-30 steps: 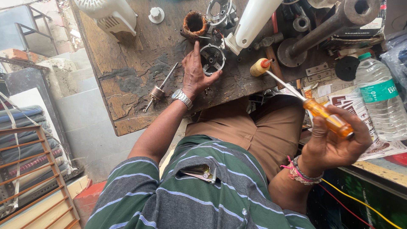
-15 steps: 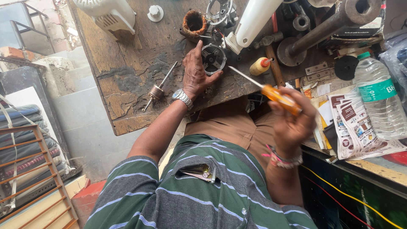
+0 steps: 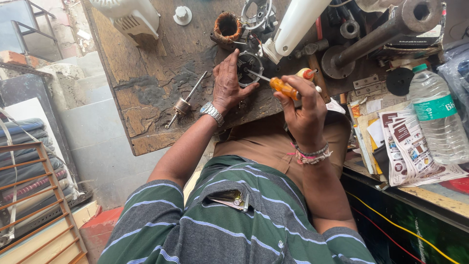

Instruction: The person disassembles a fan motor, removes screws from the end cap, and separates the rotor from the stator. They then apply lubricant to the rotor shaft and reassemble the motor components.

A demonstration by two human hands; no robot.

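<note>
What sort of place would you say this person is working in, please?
Most likely a small repair workshop for electric fans or motors. The right hand works an orange-handled screwdriver into a round motor housing steadied by the left hand, with a copper-wound stator and loose rotor shaft on the worn wooden bench.

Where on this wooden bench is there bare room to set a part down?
Bare wood lies between the white fan housing and the rotor shaft, down to the workbench near edge. Crowded around the left hand, copper stator, pipe and water bottle.
</note>
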